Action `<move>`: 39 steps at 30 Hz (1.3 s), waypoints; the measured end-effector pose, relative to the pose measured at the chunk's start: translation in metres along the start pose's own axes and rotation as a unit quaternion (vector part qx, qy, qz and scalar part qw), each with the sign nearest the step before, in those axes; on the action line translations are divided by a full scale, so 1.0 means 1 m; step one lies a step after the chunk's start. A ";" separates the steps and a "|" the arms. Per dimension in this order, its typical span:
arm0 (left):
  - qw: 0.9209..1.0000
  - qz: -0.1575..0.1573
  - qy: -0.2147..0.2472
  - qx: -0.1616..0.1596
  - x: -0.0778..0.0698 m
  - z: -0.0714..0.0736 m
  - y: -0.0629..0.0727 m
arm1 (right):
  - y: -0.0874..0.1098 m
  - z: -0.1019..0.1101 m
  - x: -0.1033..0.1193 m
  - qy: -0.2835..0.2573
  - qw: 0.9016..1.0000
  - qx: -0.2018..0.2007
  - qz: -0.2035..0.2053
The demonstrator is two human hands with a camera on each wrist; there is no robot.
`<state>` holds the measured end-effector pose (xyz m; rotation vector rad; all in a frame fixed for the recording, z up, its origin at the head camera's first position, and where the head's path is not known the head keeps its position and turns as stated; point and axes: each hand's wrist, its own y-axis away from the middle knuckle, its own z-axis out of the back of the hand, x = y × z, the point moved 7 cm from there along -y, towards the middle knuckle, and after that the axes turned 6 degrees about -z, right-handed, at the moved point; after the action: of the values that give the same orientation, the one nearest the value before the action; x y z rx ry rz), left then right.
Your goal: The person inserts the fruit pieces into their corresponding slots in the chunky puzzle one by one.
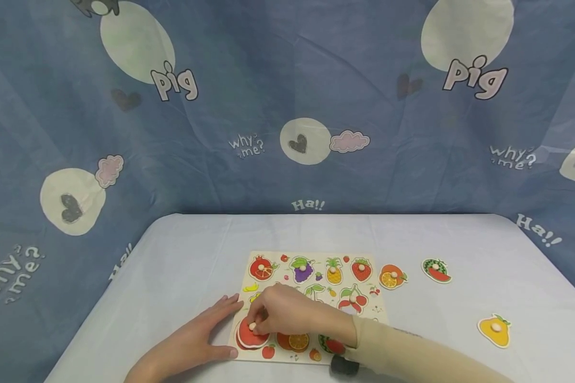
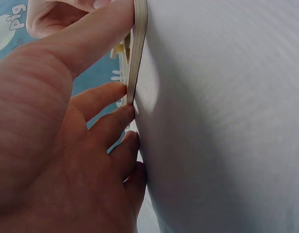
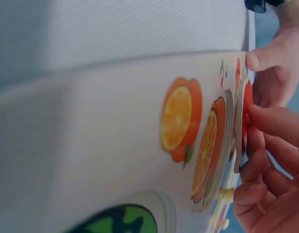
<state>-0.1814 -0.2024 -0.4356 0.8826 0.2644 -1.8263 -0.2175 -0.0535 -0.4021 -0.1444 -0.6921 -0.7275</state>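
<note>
My right hand (image 1: 287, 311) pinches the small wooden knob of a red fruit puzzle piece (image 1: 249, 338) over the front left corner of a wooden knob puzzle board (image 1: 380, 316). In the right wrist view the red piece (image 3: 241, 124) stands slightly tilted, its white edge just above the board. My left hand (image 1: 194, 338) lies along the board's left side, thumb near the front corner and fingers spread. The left wrist view shows its fingertips (image 2: 127, 114) touching the board's edge. Printed orange (image 1: 297, 341) and watermelon (image 1: 333, 346) spaces show in the front row, the latter partly behind my right wrist.
Pomegranate (image 1: 262, 268), grape (image 1: 302, 271), pineapple (image 1: 334, 272) and strawberry (image 1: 361, 271) pieces sit in the back row, cherries (image 1: 356, 301) before them. Loose on the white table (image 1: 187, 255) lie orange (image 1: 392, 277), watermelon (image 1: 436, 271) and yellow pear (image 1: 495, 330) pieces. A patterned blue curtain (image 1: 249, 186) hangs behind.
</note>
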 end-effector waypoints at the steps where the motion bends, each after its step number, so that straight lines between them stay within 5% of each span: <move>1: 1.000 0.000 0.002 0.000 0.000 0.000 0.000 | 0.000 -0.001 0.000 -0.001 1.000 0.003 -0.003; 15: 1.000 0.015 -0.002 -0.003 0.004 -0.002 0.000 | -0.008 -0.010 0.004 0.034 0.999 0.011 0.003; 27: 1.000 0.014 -0.010 -0.004 0.003 -0.001 -0.001 | -0.004 -0.008 -0.002 -0.032 0.997 0.065 0.006; 39: 1.000 0.004 -0.007 -0.003 0.002 -0.001 0.000 | 0.018 0.011 -0.005 -0.021 0.999 0.023 0.026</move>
<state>-0.1818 -0.2030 -0.4372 0.8653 0.2573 -1.8226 -0.2136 -0.0333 -0.3947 -0.1351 -0.7413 -0.6598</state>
